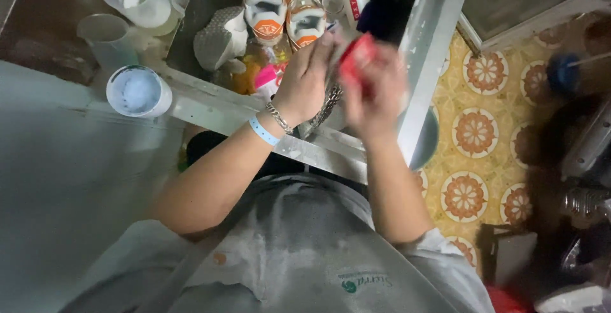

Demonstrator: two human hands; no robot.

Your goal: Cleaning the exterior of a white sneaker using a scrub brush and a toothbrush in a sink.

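Upper centre of the frame: a small red packet [358, 58], blurred, sits pinched in the right hand [375, 93] fingers, while the left hand [305, 80] fingers curl against its left edge, above white-and-orange sneakers [283, 10].

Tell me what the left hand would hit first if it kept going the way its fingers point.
The left hand points up the picture, toward the pair of white and orange sneakers. It would likely meet the right-hand sneaker's toe first, though depth is hard to judge from above.
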